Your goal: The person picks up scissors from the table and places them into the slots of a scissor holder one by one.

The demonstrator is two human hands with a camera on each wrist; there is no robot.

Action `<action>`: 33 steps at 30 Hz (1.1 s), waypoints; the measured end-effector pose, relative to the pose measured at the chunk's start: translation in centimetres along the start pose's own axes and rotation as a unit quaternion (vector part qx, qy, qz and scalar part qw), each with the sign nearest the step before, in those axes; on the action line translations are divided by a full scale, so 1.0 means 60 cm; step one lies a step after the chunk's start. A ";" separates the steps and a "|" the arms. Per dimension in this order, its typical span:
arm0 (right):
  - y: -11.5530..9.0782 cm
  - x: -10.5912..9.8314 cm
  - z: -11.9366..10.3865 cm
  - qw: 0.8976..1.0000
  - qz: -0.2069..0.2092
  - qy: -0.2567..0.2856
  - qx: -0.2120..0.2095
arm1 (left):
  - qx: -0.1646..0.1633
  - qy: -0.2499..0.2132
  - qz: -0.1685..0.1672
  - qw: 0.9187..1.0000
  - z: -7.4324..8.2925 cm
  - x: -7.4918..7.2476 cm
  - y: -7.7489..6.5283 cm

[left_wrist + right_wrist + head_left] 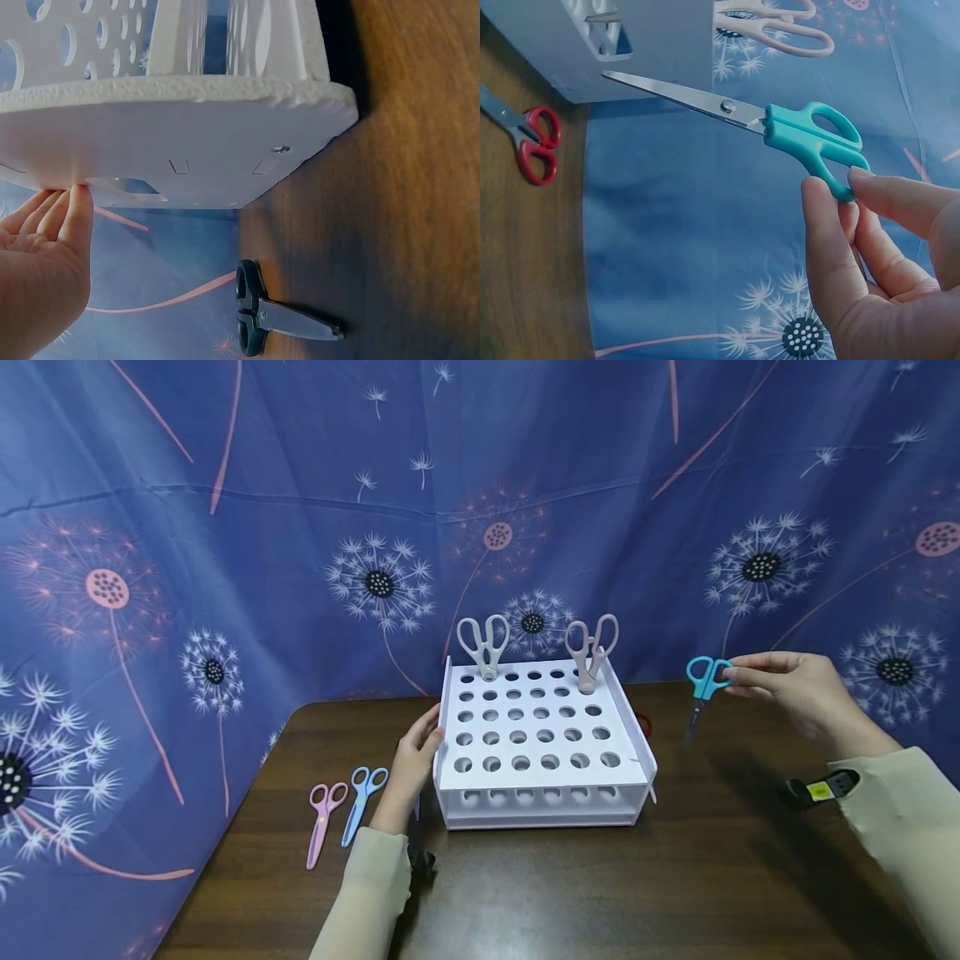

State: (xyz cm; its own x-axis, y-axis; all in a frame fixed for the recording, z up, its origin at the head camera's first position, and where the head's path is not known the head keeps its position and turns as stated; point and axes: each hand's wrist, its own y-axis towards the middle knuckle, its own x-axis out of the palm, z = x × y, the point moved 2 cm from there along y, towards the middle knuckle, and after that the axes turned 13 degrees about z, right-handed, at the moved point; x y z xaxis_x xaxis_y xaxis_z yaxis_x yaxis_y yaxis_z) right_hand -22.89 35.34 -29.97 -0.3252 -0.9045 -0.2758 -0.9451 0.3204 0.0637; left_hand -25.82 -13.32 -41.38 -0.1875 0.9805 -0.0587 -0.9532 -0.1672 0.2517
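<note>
Right grip (806,691) raised in a fingertip pinch, left grip (408,764) lower, straight-fingered.

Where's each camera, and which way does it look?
Head: on the head, looking forward and down at the white rack; left hand and right hand show.
Left wrist: worn there, facing the rack's side and dark-handled scissors; left hand shows.
Right wrist: worn there, facing the teal scissors; right hand shows.
Head and right wrist share the teal scissors.
</note>
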 end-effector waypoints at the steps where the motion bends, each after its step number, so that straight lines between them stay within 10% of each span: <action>1: 0.000 0.000 -0.002 1.000 0.000 0.001 -0.001 | -0.001 -0.001 0.001 1.000 0.000 0.000 0.000; 33: -0.005 0.056 -0.047 0.999 -0.005 0.038 -0.037 | -0.005 -0.035 -0.005 0.999 -0.002 0.002 0.002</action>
State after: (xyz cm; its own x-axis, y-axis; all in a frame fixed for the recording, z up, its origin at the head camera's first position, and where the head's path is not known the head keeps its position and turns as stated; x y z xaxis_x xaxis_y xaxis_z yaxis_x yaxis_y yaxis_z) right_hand -23.79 31.43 -28.20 -0.3146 -0.9272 -0.2033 -0.9471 0.2924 0.1322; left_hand -25.99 -13.22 -41.49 -0.1605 0.9870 0.0069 -0.9574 -0.1573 0.2423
